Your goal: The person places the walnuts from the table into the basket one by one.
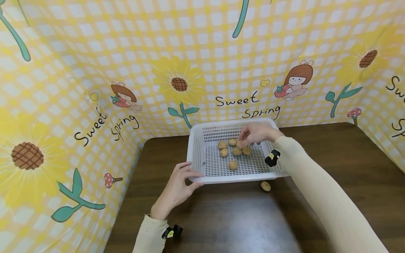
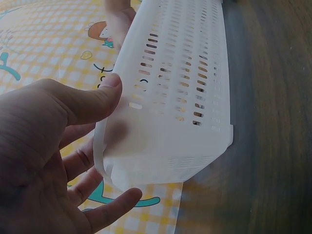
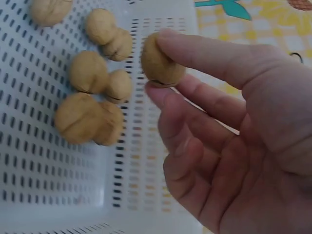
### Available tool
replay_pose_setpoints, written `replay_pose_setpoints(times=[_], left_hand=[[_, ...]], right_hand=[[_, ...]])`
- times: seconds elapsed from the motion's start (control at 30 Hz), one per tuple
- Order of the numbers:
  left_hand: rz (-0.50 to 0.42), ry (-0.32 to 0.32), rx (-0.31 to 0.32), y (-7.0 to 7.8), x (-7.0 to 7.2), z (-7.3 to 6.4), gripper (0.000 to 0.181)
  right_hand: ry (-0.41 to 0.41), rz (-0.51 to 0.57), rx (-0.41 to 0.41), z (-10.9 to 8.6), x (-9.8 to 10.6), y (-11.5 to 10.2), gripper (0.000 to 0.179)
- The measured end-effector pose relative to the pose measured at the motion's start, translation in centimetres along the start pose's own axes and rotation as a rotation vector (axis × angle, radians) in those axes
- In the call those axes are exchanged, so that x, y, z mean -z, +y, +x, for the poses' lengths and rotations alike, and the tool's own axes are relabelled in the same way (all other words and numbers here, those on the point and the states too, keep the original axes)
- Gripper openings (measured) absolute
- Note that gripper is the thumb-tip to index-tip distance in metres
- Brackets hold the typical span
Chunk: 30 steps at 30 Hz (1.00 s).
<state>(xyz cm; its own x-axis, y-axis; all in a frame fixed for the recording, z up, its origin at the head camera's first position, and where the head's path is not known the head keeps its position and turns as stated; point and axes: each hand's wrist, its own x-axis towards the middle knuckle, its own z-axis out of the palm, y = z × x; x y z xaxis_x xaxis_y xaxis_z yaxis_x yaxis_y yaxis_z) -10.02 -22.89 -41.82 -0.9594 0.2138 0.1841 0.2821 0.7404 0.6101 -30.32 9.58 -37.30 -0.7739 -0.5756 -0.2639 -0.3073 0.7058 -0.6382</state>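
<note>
A white perforated plastic basket (image 1: 240, 178) stands on the table with several walnuts (image 1: 233, 165) lying on its floor. At its near left corner is my left hand (image 1: 178, 184), holding the rim; in the left wrist view the thumb (image 2: 105, 100) lies against the front wall and the other fingers spread round the side. My right hand (image 1: 257, 133) reaches over the basket from the right. Between thumb and fingertips it pinches one walnut (image 3: 163, 61), raised above the others in the right wrist view.
One more walnut (image 1: 265, 186) lies on the dark wooden table (image 1: 234, 218), just in front of the basket near its right end. Behind the basket and to the left hangs a yellow checked cloth (image 1: 215, 63) with flower prints.
</note>
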Motion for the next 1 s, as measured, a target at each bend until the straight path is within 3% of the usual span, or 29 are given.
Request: replay_pose_setpoints(times=[0.1, 0.2, 0.5, 1.0], left_hand=[[-0.002, 0.0, 0.009, 0.1, -0.1, 0.0, 0.02], [0.001, 0.0, 0.007, 0.2, -0.1, 0.0, 0.02], [0.003, 0.0, 0.005, 0.2, -0.2, 0.0, 0.02], [-0.004, 0.004, 0.014, 0.2, -0.1, 0.0, 0.02]], right_hand=[[-0.079, -0.001, -0.018, 0.4, -0.9, 0.3, 0.041], [-0.101, 0.029, -0.021, 0.7, -1.7, 0.5, 0.041], [0.082, 0.055, -0.019, 1.7, -3.0, 1.4, 0.039], [-0.009, 0.019, 0.017, 2.6, -4.0, 2.8, 0.034]])
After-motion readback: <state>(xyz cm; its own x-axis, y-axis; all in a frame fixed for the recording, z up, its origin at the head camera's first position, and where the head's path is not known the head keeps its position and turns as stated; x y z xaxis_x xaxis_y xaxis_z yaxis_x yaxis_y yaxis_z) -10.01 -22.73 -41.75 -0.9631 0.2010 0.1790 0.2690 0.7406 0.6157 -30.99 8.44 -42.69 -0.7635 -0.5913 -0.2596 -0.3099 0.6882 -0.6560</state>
